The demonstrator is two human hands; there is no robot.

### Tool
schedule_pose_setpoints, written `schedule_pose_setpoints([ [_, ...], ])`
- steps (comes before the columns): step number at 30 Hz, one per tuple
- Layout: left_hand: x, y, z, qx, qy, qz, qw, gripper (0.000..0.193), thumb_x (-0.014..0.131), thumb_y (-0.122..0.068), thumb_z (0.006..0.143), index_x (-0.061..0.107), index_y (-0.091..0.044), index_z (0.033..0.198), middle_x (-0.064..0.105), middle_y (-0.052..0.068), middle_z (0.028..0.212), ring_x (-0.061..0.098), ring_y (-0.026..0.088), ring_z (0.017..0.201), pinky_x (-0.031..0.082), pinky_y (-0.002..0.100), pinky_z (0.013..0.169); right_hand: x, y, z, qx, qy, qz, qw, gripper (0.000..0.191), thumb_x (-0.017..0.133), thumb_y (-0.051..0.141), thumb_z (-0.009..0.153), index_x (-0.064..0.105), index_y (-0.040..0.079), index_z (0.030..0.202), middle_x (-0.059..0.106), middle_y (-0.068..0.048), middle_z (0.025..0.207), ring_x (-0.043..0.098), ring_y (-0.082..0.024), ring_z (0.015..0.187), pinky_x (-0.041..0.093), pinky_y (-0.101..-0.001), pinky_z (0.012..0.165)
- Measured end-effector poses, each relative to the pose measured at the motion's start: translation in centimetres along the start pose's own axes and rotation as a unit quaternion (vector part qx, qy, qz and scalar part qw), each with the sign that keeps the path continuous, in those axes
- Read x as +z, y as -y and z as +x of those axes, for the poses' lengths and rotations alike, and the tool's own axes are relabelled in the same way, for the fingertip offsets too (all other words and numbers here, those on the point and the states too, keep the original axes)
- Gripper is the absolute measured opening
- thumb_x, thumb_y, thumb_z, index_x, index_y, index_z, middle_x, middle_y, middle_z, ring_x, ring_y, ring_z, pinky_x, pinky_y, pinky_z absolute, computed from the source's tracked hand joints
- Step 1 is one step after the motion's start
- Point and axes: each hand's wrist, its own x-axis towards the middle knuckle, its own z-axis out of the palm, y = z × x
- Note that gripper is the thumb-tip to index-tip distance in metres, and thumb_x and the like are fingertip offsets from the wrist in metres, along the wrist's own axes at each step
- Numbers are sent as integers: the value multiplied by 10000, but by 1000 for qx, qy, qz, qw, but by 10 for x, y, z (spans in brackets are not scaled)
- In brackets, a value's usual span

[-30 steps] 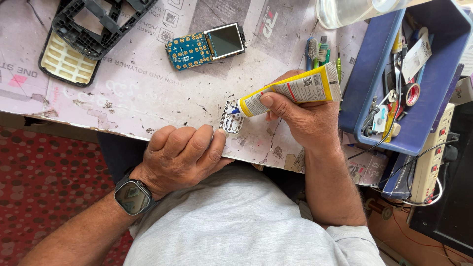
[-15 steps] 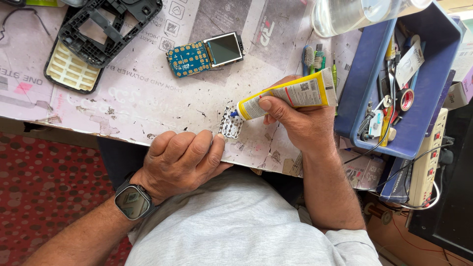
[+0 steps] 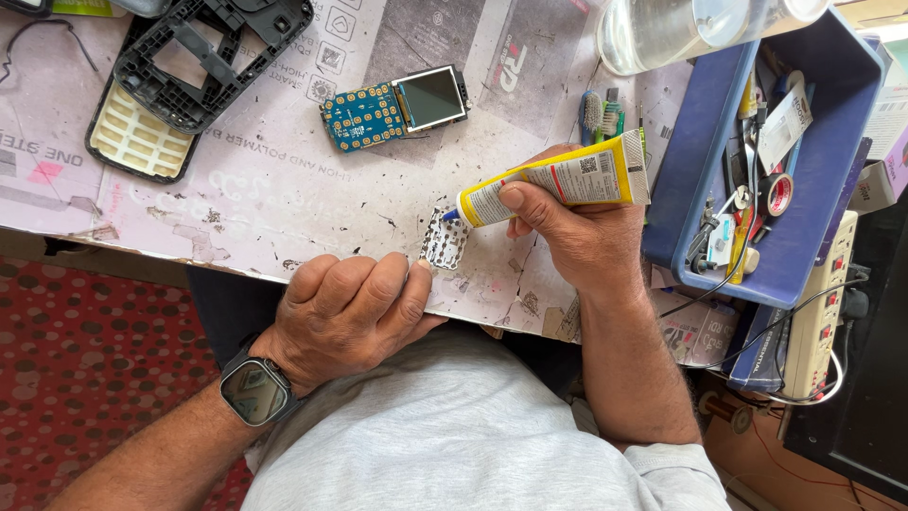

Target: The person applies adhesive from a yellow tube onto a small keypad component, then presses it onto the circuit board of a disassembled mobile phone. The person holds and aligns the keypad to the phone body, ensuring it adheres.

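**Phone parts and glue on a paper-covered surface**

Paper-covered surface (image 3: 284, 189), printed and stained, seen from above; red patterned floor (image 3: 85, 378) to one side below it.

Nearest: grey shirt (image 3: 454, 435) of the person; wristwatch (image 3: 253, 391) with dark square face on the left wrist.

Left hand (image 3: 345, 312): rests at the near edge of the surface, fingers curled loosely and holding nothing, fingertips just beside the small metal sheet.

Small metal sheet (image 3: 445, 241): perforated, silver, flat on the paper between the two hands.

Right hand (image 3: 577, 237): fingers clenched around the yellow glue tube (image 3: 553, 185), thumb pressed on top. Tube lies nearly level, its blue tip at the upper edge of the metal sheet; whether it touches cannot be told.

Middle distance: blue circuit board (image 3: 364, 115) with small screen (image 3: 430, 96) attached, lying apart from the hands. Small brush (image 3: 594, 115) just behind the tube.

Far left: black phone frame (image 3: 213, 57), beside a cream keypad (image 3: 132, 142).

Far right: blue tray (image 3: 804, 237) with tools, tape roll and wires; clear plastic container (image 3: 662, 33) at its upper corner; white power strip (image 3: 818, 312) beyond the tray.
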Motion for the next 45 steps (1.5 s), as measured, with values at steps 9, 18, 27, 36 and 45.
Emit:
schedule_pose_setpoints([
  [9, 0, 0, 1, 0, -1, -3, 1000, 413, 613, -552, 1065, 730, -168, 1161, 582, -29, 1062, 512, 144, 984, 414, 324, 858, -9, 4, -1, 5, -5, 38, 999, 177, 797, 16, 935, 688, -29, 1067, 727, -148, 960, 718, -170, 748, 631, -311, 614],
  [18, 1, -2, 4, 2, -2, -2, 1000, 423, 638, -574, 1063, 731, -176, 1169, 574, -31, 1067, 506, 145, 991, 405, 323, 857, -9, 6, -6, 21, 16, -45, 999, 168, 804, 10, 939, 686, -42, 1046, 721, -139, 938, 693, -153, 719, 601, -278, 610],
  [27, 4, -4, 4, 1, -4, 4, 1000, 445, 612, -598, 1073, 731, -180, 1165, 565, -36, 1054, 503, 140, 989, 403, 320, 862, -9, 5, -2, -10, 17, -29, 999, 158, 799, 5, 948, 688, -29, 1055, 723, -139, 968, 713, -160, 757, 623, -283, 633],
  [36, 4, -3, 6, 2, -2, 0, 1000, 440, 620, -586, 1075, 733, -175, 1185, 569, -34, 1063, 503, 142, 995, 408, 320, 869, -9, 9, -7, 13, 50, -21, 998, 151, 789, -19, 938, 686, -22, 1049, 713, -131, 1006, 693, -137, 769, 608, -265, 627],
  [45, 2, -4, 9, 6, 4, -4, 1000, 434, 631, -572, 1074, 734, -162, 1174, 576, -24, 1070, 506, 146, 989, 402, 323, 860, -15, 8, -6, -11, 35, -13, 999, 162, 786, -8, 949, 687, -27, 1076, 718, -144, 972, 701, -153, 688, 608, -268, 552],
])
